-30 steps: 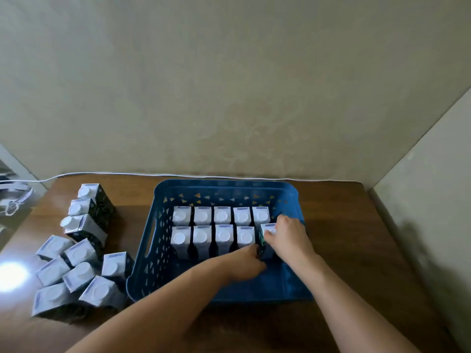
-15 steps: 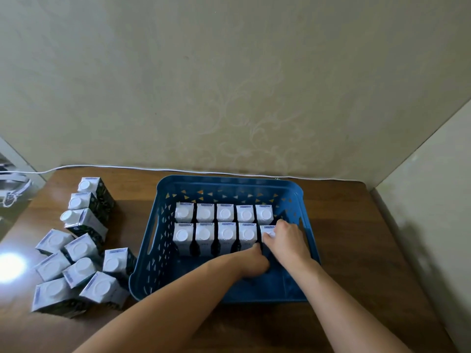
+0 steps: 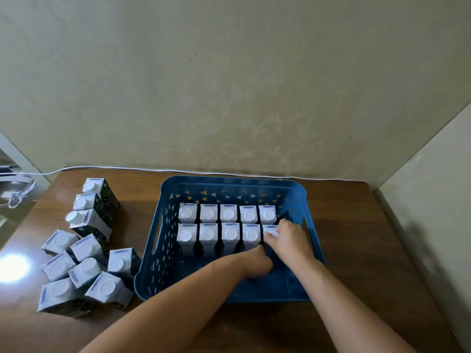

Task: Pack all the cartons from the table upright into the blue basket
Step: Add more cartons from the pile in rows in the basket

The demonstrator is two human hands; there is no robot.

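The blue basket point(image 3: 153, 250) stands in the middle of the table and holds two rows of upright white-topped cartons point(image 3: 209, 214). My right hand point(image 3: 290, 242) grips the top of the carton point(image 3: 270, 229) at the right end of the nearer row. It stands upright in line with its neighbours. My left hand point(image 3: 257, 263) is low inside the basket with its fingers curled against that carton's lower front. Its fingertips are hidden. Several more cartons point(image 3: 86, 250) stand and lean in a loose group on the table, left of the basket.
The wooden table point(image 3: 356, 250) meets a wall at the back and another on the right. A white cable point(image 3: 107, 167) runs along the back edge. The basket's near strip point(image 3: 193, 273) holds no cartons. A bright glare point(image 3: 12, 267) lies on the table at the far left.
Both hands have stayed on the right-end carton of the nearer row, which has settled level with its neighbours. The cartons on the table have not moved.
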